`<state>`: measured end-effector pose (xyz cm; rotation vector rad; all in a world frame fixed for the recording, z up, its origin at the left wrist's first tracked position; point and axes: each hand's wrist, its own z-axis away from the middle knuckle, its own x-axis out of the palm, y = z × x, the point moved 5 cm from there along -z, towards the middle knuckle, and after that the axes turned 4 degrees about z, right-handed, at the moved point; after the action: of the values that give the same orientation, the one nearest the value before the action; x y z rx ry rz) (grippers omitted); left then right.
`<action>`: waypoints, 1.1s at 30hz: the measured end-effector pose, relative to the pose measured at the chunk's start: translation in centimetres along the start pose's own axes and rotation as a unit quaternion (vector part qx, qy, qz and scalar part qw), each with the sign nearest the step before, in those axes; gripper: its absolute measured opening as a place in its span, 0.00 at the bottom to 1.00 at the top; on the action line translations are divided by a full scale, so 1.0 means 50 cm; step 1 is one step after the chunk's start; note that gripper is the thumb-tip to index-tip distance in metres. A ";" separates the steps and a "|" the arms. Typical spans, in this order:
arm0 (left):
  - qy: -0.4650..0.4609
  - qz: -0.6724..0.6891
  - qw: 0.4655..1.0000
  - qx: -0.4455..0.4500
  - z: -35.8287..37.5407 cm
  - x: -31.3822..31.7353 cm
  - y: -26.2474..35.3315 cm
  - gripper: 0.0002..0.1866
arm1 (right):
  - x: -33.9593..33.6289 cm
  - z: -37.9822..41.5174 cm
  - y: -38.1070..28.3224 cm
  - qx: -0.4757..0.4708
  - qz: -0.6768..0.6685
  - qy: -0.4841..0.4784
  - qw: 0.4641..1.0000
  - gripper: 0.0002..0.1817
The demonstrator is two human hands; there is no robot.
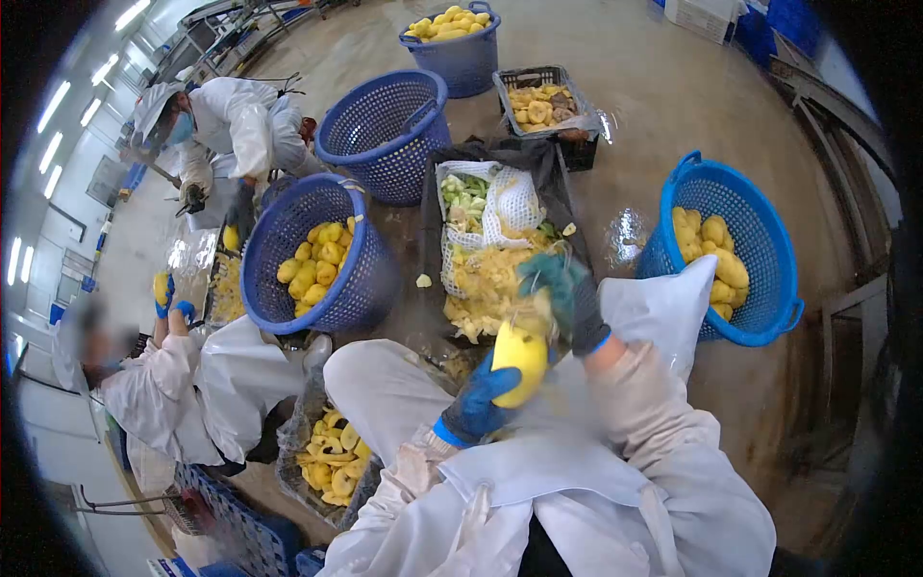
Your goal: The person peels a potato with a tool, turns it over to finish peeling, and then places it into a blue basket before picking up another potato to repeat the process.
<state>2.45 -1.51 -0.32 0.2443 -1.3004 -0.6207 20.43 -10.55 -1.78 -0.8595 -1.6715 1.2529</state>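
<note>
Your left hand, in a blue glove, is wrapped around a yellow fruit, held tilted just beyond the near edge of the black-lined crate. Your right hand, green-gloved and blurred, is at the fruit's upper end; I cannot tell whether it grips anything. Peelings lie towards that crate's near edge. To its left and right stand 2 fruit-holding baskets: 1 violet-blue basket, 1 bright-blue basket.

4 round baskets, 2 co-workers, 1 fruit in left hand.
</note>
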 end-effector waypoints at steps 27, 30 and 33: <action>0.043 -0.424 0.884 0.193 -0.009 0.005 0.042 0.41 | -0.037 -0.026 0.092 0.051 -0.053 0.084 0.994 0.12; 0.083 -0.487 0.834 0.245 -0.004 0.013 0.047 0.42 | 0.021 0.017 0.024 0.060 -0.146 0.031 0.987 0.13; 0.093 -0.532 0.784 0.307 -0.001 0.038 0.060 0.42 | 0.068 0.031 0.044 0.200 -0.436 -0.029 0.877 0.15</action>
<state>3.64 -0.11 2.71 1.6249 -1.0450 -1.0507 17.70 -7.53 -3.35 0.2064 -1.4777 0.9055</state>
